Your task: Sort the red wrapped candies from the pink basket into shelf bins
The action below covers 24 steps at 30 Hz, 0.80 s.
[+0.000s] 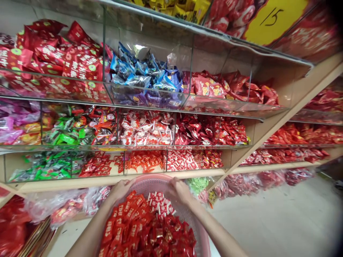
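Observation:
A pink plastic basket (205, 240) full of wrapped sweets is held between my two hands at the bottom middle. My left hand (122, 188) grips its rim on the far left side, and my right hand (180, 191) grips the rim on the far right. Inside lie orange-red packets (120, 228) on the left, small red-and-white sweets (160, 204) at the back, and dark red wrapped sweets (168, 237) at the front right. The fingertips of both hands are partly hidden by the rim.
Ahead stand shelves with clear dividers, holding red bags (83, 59), blue packets (144, 73) and green-wrapped sweets (66, 130). A yellow price tag (277, 19) marked 15 hangs upper right. Plastic bags of sweets (69, 208) lie under the lowest shelf (88, 182). Pale floor (281, 217) shows at right.

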{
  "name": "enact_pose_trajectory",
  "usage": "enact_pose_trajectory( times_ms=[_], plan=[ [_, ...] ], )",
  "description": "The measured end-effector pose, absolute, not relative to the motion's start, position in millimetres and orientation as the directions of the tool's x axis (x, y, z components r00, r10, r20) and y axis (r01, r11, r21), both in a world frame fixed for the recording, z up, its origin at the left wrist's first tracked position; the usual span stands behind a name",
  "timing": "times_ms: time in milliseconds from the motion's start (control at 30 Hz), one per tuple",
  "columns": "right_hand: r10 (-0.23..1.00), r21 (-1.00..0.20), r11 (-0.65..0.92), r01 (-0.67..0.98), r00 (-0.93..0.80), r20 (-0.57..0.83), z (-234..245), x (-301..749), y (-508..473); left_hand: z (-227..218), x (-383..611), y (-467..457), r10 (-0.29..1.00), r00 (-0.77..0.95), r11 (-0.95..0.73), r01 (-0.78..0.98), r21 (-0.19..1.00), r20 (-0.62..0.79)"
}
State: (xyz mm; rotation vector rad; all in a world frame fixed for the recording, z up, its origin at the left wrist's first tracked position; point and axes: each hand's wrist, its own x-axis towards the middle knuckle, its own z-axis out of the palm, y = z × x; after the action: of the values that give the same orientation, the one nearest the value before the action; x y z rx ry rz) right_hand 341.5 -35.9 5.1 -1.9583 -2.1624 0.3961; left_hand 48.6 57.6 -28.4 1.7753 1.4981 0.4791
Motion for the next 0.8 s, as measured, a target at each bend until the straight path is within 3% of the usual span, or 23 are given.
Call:
enact_pose_trajectory(
  times_ms=[133, 267, 500, 800],
  plan=[
    [0.983, -0.347, -0.059, 0.936, 0.115, 0.142, 45.6, 380.7, 9.3, -25.9, 49.7, 57.3, 0.95, 0.251, -0.038, 0.679, 0.734, -0.183],
    [0.927, -0.263, -0.301, 0.917, 0.346, 0.142, 54.2, 403.2, 46.9, -23.9, 50.2, 56.8, 0.953, 0.247, -0.044, 0.689, 0.723, -0.177],
    [0.921, -0.197, -0.379, 0.904, 0.389, 0.016, 34.6, 403.6, 70.6, -27.7, 48.5, 58.6, 0.949, 0.259, -0.053, 0.693, 0.719, -0.18],
    [0.917, -0.219, -0.394, 0.892, 0.398, -0.028, 34.3, 406.0, 79.4, -33.8, 46.7, 59.8, 0.949, 0.266, -0.065, 0.693, 0.718, -0.171]
  ],
)
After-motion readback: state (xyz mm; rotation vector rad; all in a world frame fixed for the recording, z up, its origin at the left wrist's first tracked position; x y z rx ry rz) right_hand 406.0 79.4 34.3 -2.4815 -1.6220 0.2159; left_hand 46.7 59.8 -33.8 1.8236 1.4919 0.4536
